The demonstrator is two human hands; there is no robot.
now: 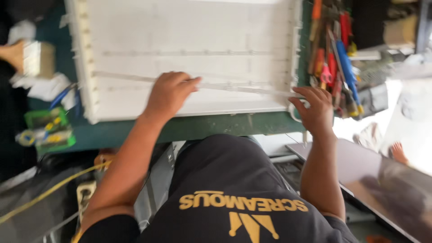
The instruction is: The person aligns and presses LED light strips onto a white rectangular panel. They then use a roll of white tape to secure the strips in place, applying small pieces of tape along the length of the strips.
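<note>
A large white panel (189, 31) with rows of thin strips lies flat on a green workbench (211, 127). One long thin white strip (243, 88) runs slanted across its near part. My left hand (170, 92) rests on the strip's left part, fingers curled and pressing down. At the panel's near right corner my right hand (316, 108) grips the strip's right end, beside the panel's rim. The picture is blurred by motion.
A heap of hand tools (335, 54) with red, orange and blue handles lies right of the panel. A small green tray (47, 128) and blue pliers sit at left. Another person's hand (13, 54) holds a pale box (39, 58). A yellow cable (49, 191) runs below.
</note>
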